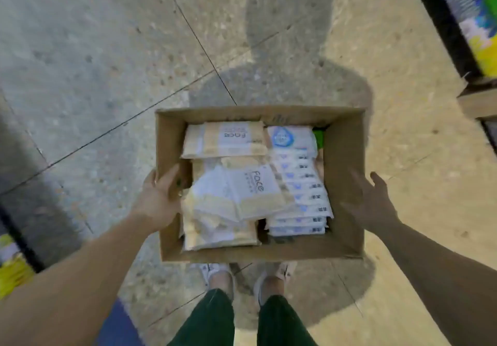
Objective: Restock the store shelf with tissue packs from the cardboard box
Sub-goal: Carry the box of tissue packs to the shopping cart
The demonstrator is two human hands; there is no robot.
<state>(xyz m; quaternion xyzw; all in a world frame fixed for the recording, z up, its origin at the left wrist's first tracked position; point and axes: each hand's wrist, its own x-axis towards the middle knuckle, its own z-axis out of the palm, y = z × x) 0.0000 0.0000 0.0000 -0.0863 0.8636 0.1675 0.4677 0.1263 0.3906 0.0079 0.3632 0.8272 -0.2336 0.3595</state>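
Fingers of my left hand (158, 198) curl over the left wall of the cardboard box (344, 157), thumb inside, gripping it. My right hand (373, 203) lies flat with straight fingers against the right wall. Beige tissue packs (226, 141) and white-blue packs (301, 184) fill the box, above the tiled floor (107, 63).

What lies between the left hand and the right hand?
In the head view, the cardboard box lies between the left hand and the right hand, filled with cream tissue packs and blue-and-white tissue packs.
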